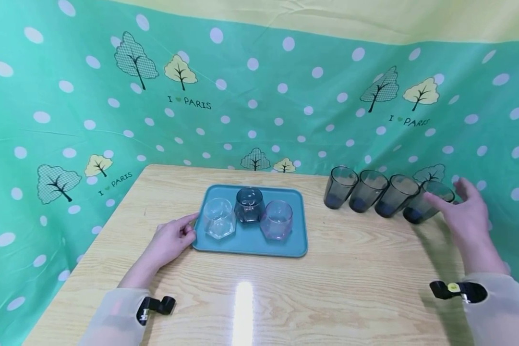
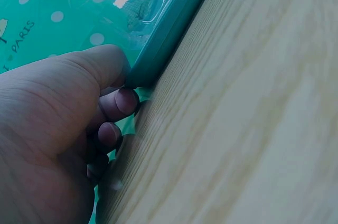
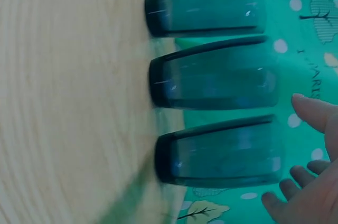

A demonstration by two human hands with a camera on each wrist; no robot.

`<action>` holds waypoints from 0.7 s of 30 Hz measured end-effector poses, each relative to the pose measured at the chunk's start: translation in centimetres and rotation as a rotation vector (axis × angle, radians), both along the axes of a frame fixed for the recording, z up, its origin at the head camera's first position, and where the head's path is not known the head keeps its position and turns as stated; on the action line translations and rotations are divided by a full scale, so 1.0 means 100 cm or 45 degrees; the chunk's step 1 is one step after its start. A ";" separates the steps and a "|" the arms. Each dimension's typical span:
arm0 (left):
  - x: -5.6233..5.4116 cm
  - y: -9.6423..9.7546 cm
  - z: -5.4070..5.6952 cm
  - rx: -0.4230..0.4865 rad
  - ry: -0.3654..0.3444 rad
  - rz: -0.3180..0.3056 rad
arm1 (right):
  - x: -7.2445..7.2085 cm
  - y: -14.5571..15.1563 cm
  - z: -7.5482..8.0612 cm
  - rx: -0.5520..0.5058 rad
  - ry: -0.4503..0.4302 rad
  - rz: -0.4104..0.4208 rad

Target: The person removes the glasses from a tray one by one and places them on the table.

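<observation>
A blue rectangular tray [image 1: 250,248] lies on the table, carrying a clear glass [image 1: 219,220], a dark grey glass [image 1: 249,205] and a pinkish glass [image 1: 277,220]. My left hand [image 1: 170,241] pinches the tray's left edge near its front corner, the fingers curled in the left wrist view. Several tall smoky grey glasses stand upright in a row at the back right. My right hand [image 1: 468,216] is spread beside the rim of the rightmost tall glass [image 1: 423,204]. In the right wrist view a gap shows between its fingers and that glass [image 3: 227,152].
The wooden table [image 1: 350,278] ends at a green dotted curtain [image 1: 285,125] behind the glasses. Left of the rightmost tall glass stand other tall glasses, the farthest left [image 1: 340,187] being apart from the tray.
</observation>
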State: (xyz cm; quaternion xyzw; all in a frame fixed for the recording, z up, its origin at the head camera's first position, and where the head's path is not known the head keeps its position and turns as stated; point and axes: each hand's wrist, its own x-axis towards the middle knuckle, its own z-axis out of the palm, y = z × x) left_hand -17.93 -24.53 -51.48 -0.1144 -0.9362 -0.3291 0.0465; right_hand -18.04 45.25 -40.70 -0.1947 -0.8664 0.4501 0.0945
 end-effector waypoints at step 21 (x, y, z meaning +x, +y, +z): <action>0.001 0.001 0.001 0.000 0.018 -0.003 | 0.002 -0.055 0.041 0.024 0.166 0.034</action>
